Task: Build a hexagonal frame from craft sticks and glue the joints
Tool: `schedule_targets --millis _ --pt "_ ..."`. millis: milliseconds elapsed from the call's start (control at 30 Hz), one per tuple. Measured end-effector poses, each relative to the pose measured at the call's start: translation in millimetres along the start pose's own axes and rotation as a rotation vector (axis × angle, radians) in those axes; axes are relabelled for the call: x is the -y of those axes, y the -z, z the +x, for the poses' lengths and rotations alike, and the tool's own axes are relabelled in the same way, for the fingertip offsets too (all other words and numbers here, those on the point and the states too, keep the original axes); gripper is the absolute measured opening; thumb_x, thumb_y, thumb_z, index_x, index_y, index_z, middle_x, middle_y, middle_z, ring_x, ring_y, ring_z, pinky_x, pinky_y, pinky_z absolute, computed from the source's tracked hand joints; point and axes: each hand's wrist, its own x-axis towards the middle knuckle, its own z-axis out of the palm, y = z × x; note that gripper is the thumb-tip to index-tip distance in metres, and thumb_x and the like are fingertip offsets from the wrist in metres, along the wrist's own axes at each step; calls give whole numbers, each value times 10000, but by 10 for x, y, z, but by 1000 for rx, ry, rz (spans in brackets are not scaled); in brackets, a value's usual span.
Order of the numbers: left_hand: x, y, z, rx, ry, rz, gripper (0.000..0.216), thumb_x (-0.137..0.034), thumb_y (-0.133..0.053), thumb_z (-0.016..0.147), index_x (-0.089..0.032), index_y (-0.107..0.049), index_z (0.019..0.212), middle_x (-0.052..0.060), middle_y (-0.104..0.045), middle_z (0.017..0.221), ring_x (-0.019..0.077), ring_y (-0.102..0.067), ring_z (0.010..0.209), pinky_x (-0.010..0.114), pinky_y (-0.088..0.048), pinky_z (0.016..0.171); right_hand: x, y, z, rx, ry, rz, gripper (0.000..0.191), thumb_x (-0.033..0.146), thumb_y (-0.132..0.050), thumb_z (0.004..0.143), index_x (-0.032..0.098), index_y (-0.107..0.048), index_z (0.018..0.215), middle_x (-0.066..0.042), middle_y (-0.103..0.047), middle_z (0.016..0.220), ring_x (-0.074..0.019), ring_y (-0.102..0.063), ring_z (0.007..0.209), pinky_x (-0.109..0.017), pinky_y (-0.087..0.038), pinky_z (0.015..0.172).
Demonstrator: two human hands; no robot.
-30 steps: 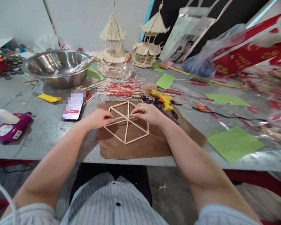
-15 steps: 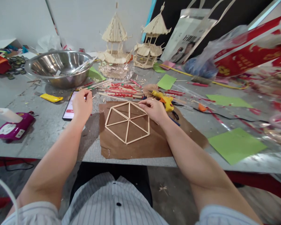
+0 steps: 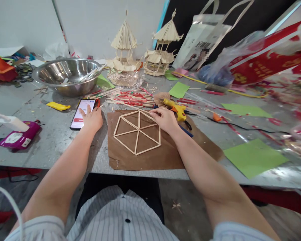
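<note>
My left hand (image 3: 93, 117) lies with its fingers spread at the right edge of a phone (image 3: 77, 123) whose screen is lit. A red-orange object (image 3: 97, 102), partly hidden, is just beyond its fingers. My right hand (image 3: 165, 118) pinches the end of a thin wooden stick (image 3: 137, 108), which slants off to the left. Below that stick, a flat wooden hexagon frame (image 3: 125, 144) with spokes meeting in the middle lies on a brown paper sheet (image 3: 145, 162). The right hand covers the frame's upper right corner.
Behind the paper lies a pile of red-marked sticks (image 3: 130, 97). A yellow glue gun (image 3: 179, 110) is right of my right hand. Two wooden pagoda models (image 3: 124, 43) and a steel bowl (image 3: 65, 88) stand farther back. A yellow cutter (image 3: 57, 106) lies left of the phone.
My left hand has come down toward the phone and its closed fingers have spread. My right hand stays by the frame with the stick. The view has shifted slightly.
</note>
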Motion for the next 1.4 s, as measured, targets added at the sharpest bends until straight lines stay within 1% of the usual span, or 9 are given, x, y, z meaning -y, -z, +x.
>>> schedule_targets --millis 133,300,467,600,733,867,1000,1167,1400 --pt "-9 -17 -5 16 -19 48 402 -124 -336 716 -207 -559 1040 104 -565 1115 335 -224 1237 640 14 920 -9 2 0 -3 -33 2 218 289 -470 749 198 -660 803 -40 -646 730 -162 -549 652 -280 -400 623" --pt "-22 -57 0 -7 -17 10 425 -114 -332 713 -193 -552 1068 129 -543 1134 344 -231 1226 639 28 909 -32 9 13 -19 -54 12 225 280 -455 748 191 -656 800 -39 -642 716 -163 -549 652 -277 -401 622" --pt "-86 -35 -31 -70 21 78 422 -113 -327 710 -137 -552 1066 183 -571 1023 354 -334 1140 612 -44 918 -73 -4 35 -54 -87 29 226 286 -456 745 179 -648 799 -53 -652 774 -172 -558 691 -289 -407 656" --pt "-110 -37 -51 -108 25 110 423 -132 -332 711 -91 -547 1073 223 -570 980 361 -367 1097 603 -85 909 -109 -6 51 -63 -125 83 241 313 -455 745 171 -642 799 -53 -650 767 -165 -555 666 -285 -408 636" --pt "-82 -65 -45 -117 21 89 428 -138 -335 711 -70 -551 1074 232 -553 990 361 -359 1102 596 -83 918 -187 70 91 -85 -152 131 263 336 -454 743 161 -640 808 -44 -646 745 -149 -548 644 -263 -398 607" --pt "-58 -69 -27 -96 24 57 424 -129 -343 707 -85 -563 1067 222 -538 1025 358 -328 1129 589 -64 935 -268 163 127 -76 -235 98 277 349 -467 733 151 -647 807 -32 -638 680 -138 -535 595 -250 -379 575" --pt "-55 -60 2 -61 24 70 438 -107 -325 712 -149 -559 1080 157 -536 1097 332 -295 1170 596 -60 951 -247 158 113 -30 -240 -12 250 314 -462 737 168 -650 814 -31 -655 732 -146 -557 665 -245 -379 614" --pt "-40 -84 39 16 32 73 452 -136 -313 747 -228 -500 1148 61 -475 1236 336 -192 1240 642 -14 938 -142 131 67 91 -250 -160 247 322 -420 765 215 -636 821 -5 -637 618 -147 -564 663 -235 -380 619" --pt "-37 -88 19 -5 15 78 434 -139 -319 747 -222 -516 1125 72 -480 1232 332 -173 1256 657 -14 927 -95 184 61 277 -270 -356 261 338 -447 748 225 -609 918 -43 -650 829 -173 -569 774 -256 -384 659"
